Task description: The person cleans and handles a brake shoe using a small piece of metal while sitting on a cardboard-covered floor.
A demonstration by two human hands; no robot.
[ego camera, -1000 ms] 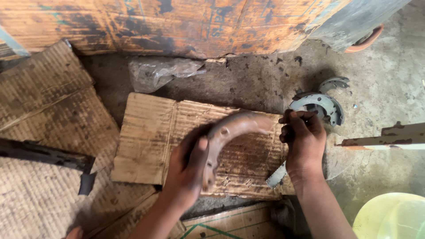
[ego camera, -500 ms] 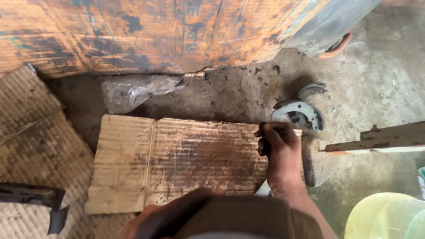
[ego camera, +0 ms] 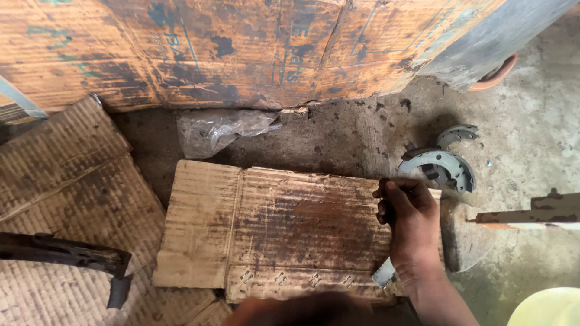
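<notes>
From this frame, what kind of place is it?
Likely a rough vehicle repair workshop: curved brake shoes lie on a stained concrete floor, greasy cardboard serves as a work mat, and the right hand holds a metal tool.

We see the flat metal tool (ego camera: 385, 273) in our right hand (ego camera: 406, 218): only its pale grey lower end shows, poking out below the wrist at a slant, over the front edge of the cardboard sheet (ego camera: 272, 229). The rest is hidden in the closed fist. The cardboard sheet lies flat on the floor, brown, ribbed, creased lengthwise and stained dark with grease in the middle.
</notes>
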